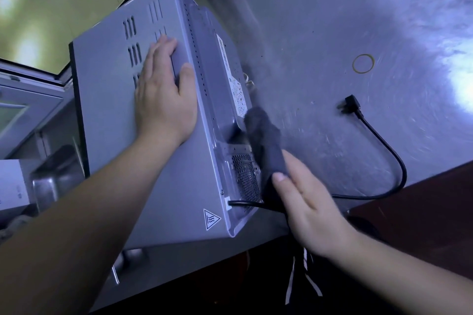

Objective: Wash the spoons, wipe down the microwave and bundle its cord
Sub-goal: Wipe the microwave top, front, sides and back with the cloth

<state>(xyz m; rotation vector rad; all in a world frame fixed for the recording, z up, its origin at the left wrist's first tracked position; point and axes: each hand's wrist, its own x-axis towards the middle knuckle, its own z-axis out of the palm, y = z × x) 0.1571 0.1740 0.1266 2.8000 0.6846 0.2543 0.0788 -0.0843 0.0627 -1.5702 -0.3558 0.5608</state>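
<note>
Right hand pinches a dark cloth, thumb on top, other fingers mostly hidden behind it. The cloth runs lengthways away from the fingertips, along the microwave's back panel and touching it. So the surface to wipe lies right at the fingers, on their left side, with its long axis parallel to the cloth. Next stroke probably goes straight up that panel.

Left hand is released: fingers straight, palm flat on the vented casing, thumb at the rear edge. Looks like it's bracing the box.

Microwave: grey metal, slot vents under the left fingers, label sticker and mesh grille on the back, hot-surface triangle near the corner. It sits on a steel counter.

Cord exits the back just under the right thumb and loops off to the right of that hand, unbundled. Plug lies well beyond the fingertips, band farther still. Right hand is nearer both.

No spoons in view
</note>
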